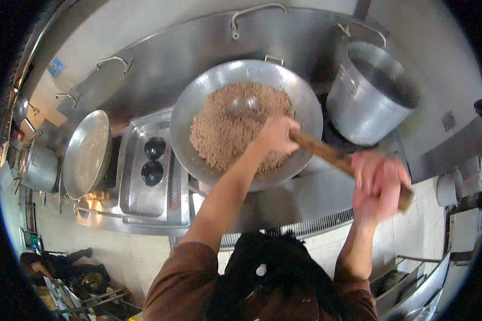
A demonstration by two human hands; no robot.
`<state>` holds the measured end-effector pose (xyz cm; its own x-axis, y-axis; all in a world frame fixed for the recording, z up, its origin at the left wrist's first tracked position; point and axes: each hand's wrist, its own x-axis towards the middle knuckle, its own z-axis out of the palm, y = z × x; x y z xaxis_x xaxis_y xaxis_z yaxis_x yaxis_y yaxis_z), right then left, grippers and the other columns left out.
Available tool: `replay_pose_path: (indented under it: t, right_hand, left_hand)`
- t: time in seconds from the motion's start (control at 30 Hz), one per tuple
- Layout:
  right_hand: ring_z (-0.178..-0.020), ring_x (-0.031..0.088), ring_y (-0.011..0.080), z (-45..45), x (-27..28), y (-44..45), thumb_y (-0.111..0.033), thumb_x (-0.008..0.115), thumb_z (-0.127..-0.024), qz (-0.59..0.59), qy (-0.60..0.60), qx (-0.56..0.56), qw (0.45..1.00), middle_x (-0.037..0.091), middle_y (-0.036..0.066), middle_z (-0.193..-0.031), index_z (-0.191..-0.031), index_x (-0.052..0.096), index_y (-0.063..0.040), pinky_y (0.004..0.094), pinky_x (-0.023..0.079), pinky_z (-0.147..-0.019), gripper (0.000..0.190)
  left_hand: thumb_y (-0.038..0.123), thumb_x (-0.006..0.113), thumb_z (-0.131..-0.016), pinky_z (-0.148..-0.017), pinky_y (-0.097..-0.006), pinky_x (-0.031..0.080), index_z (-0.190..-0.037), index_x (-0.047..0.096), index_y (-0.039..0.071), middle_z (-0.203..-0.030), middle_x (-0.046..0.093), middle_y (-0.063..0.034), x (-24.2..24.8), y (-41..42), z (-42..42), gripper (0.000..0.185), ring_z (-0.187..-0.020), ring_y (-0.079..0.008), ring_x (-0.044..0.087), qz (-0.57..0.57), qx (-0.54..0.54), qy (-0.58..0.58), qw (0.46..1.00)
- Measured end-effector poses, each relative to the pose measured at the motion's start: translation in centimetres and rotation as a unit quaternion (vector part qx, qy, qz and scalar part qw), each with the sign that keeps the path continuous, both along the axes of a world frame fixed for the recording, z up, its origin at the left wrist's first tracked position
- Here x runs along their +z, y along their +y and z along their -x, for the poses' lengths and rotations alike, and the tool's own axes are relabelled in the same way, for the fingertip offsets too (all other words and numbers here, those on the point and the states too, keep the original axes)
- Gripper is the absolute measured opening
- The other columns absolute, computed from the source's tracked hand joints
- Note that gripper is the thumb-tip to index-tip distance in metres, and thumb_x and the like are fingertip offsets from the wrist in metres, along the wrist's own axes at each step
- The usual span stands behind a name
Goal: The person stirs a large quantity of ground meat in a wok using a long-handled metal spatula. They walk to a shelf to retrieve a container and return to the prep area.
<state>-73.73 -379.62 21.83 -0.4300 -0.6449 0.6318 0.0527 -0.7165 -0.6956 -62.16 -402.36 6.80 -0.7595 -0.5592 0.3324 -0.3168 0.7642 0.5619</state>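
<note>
A wide metal wok [188, 108] in front of me holds a broad heap of brown, crumbly food that looks like minced meat [225, 132]. Both hands grip one long wooden handle [325, 154] that slants across the wok's right rim. My left hand [280, 134] is closed around its lower part, above the food. Farther up, my right hand [379, 184], blurred, clasps the handle near its end, outside the wok. The shiny metal head [245, 105] of this tool sits in the food, partly covered, so its exact shape is unclear.
A tall metal stockpot [361, 108] with dark contents stands right of the wok. To the left lie a perforated steel tray [144, 200] with two black round objects [152, 173] and another wok [86, 156] of pale liquid. Swing faucets [235, 30] line the backsplash. A person [60, 267] is at lower left.
</note>
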Motion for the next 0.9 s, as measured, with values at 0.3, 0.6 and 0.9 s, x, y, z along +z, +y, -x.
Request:
replay_pose_path:
  t: [0.3,0.6,0.9]
  right_hand:
    - [-0.049,0.040,0.0173,1.9,-0.9,1.3,-0.027,0.056,-0.104,-0.048,0.009,0.023,0.999,0.043,0.000,-0.056,-0.071,0.046,-0.017,0.0352,0.035,-0.053,0.036]
    - [-0.044,0.038,0.0154,4.3,0.6,9.4,-0.024,0.053,-0.102,-0.055,0.041,0.015,0.998,0.044,0.000,-0.053,-0.070,0.045,-0.014,0.0357,0.035,-0.056,0.035]
    - [-0.042,0.047,0.0172,5.9,1.5,12.5,-0.022,0.064,-0.097,-0.022,0.101,0.155,0.982,0.050,-0.001,-0.052,-0.069,0.047,-0.014,0.0350,0.039,-0.046,0.034]
  left_hand:
    - [0.026,0.076,-0.051,-0.064,-0.0459,0.050,-0.070,0.063,0.013,-0.075,0.066,-0.0146,-2.0,1.6,-0.8,0.026,-0.072,-0.0394,0.065,-0.011,0.007,0.007,1.000]
    - [0.024,0.074,-0.052,-0.070,-0.0498,0.053,-0.070,0.067,0.012,-0.069,0.066,-0.0152,-0.5,9.5,1.0,0.022,-0.075,-0.0398,0.067,-0.018,-0.015,-0.004,1.000]
    - [0.025,0.076,-0.050,-0.067,-0.0508,0.052,-0.070,0.066,0.013,-0.067,0.065,-0.0138,-0.2,13.8,1.1,0.025,-0.073,-0.0396,0.067,-0.004,-0.009,-0.021,1.000]
